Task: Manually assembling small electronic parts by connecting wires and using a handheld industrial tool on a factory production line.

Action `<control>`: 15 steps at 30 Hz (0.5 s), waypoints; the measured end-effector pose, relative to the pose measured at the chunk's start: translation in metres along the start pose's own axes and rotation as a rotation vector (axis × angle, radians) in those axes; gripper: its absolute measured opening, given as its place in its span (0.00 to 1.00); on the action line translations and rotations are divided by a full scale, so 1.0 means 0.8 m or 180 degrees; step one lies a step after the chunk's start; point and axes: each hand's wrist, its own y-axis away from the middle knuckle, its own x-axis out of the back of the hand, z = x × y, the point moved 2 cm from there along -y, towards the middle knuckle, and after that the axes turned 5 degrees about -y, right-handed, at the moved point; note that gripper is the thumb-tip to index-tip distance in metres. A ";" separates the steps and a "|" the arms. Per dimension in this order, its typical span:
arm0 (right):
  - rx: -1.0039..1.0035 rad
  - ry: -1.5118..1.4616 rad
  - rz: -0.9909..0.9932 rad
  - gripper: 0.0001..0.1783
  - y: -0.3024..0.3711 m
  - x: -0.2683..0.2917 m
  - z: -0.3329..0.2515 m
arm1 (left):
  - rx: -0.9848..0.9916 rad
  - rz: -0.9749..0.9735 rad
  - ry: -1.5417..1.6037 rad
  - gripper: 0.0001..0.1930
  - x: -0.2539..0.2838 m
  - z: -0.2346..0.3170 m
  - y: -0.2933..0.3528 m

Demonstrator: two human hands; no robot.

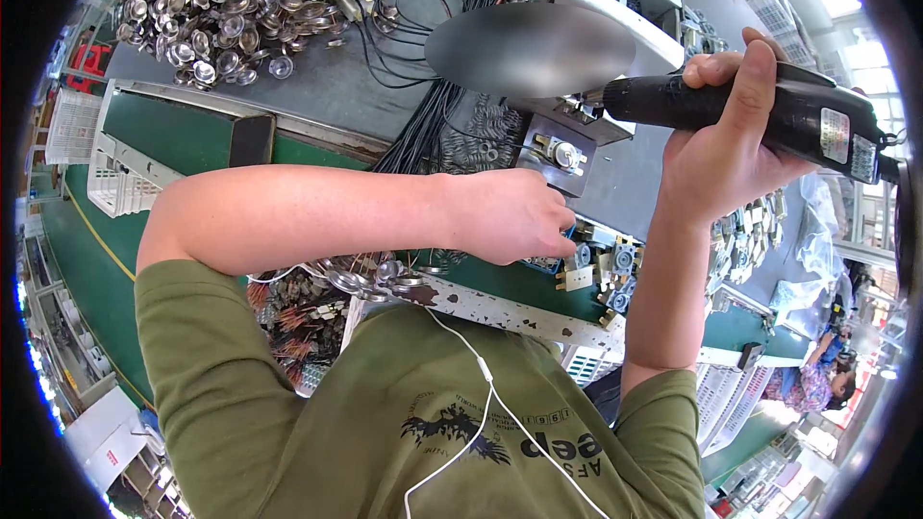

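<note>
My right hand (pixel 716 163) is wrapped round a black electric screwdriver (pixel 663 102), held up at the right with its tip pointing left. My left forearm crosses the view, and my left hand (pixel 510 215) is closed, its fingertips bent down at the edge of a heap of small grey and cream parts (pixel 617 271). Whatever those fingers pinch is hidden. Just beyond the left hand, a metal fixture (pixel 553 173) holds a small part with a round silver centre (pixel 563 155). Coiled springs (pixel 478 135) lie beside it.
Silver metal cups (pixel 226 24) are heaped at the far left. A bundle of black wires (pixel 420 130) with copper-coloured ends runs down the grey bench. More parts (pixel 750 240) and a clear plastic bag (pixel 817 231) lie at the right. A blurred oval covers the upper middle.
</note>
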 end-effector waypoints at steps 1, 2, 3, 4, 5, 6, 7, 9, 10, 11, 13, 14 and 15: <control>0.0001 0.0002 -0.0007 0.26 0.000 -0.001 0.000 | 0.0000 0.0008 -0.0001 0.07 0.001 0.001 -0.001; 0.0024 0.0022 -0.0042 0.26 0.000 -0.002 0.000 | 0.0064 -0.0117 -0.0017 0.07 0.001 0.001 -0.002; 0.0047 0.0041 -0.0075 0.26 -0.001 -0.003 0.000 | 0.0128 -0.0244 -0.0033 0.07 0.001 0.001 -0.002; 0.0048 0.0039 -0.0081 0.26 0.000 -0.005 0.000 | 0.0130 -0.0238 -0.0035 0.07 0.001 0.000 -0.003; 0.0078 0.0043 -0.0088 0.26 0.000 -0.007 0.000 | 0.0142 -0.0253 -0.0023 0.07 0.002 0.000 -0.003; 0.0109 0.0046 -0.0096 0.26 0.000 -0.008 -0.001 | 0.0155 -0.0268 -0.0010 0.07 0.002 -0.001 -0.003; 0.0109 0.0041 -0.0102 0.26 0.000 -0.008 -0.001 | 0.0161 -0.0263 -0.0013 0.07 0.001 -0.001 -0.003; 0.0020 0.0156 -0.0138 0.27 -0.001 -0.006 0.000 | 0.0142 -0.0161 -0.0036 0.07 0.000 -0.002 -0.002; 0.0020 0.0152 -0.0143 0.27 -0.001 -0.009 -0.001 | 0.0147 -0.0157 -0.0038 0.07 -0.001 -0.003 -0.003; 0.0107 0.0229 -0.0055 0.22 0.000 -0.015 -0.003 | 0.0151 -0.0176 -0.0041 0.07 -0.002 -0.004 -0.003; 0.0194 0.0302 0.0028 0.17 0.004 -0.026 -0.003 | 0.0159 -0.0190 -0.0045 0.07 -0.002 -0.006 -0.003; 0.0306 0.0260 0.0139 0.18 0.007 -0.030 -0.002 | 0.0157 -0.0197 -0.0018 0.07 -0.002 -0.006 -0.003; 0.0417 0.0217 0.0250 0.20 0.008 -0.032 -0.001 | 0.0154 -0.0203 0.0009 0.07 -0.002 -0.006 -0.002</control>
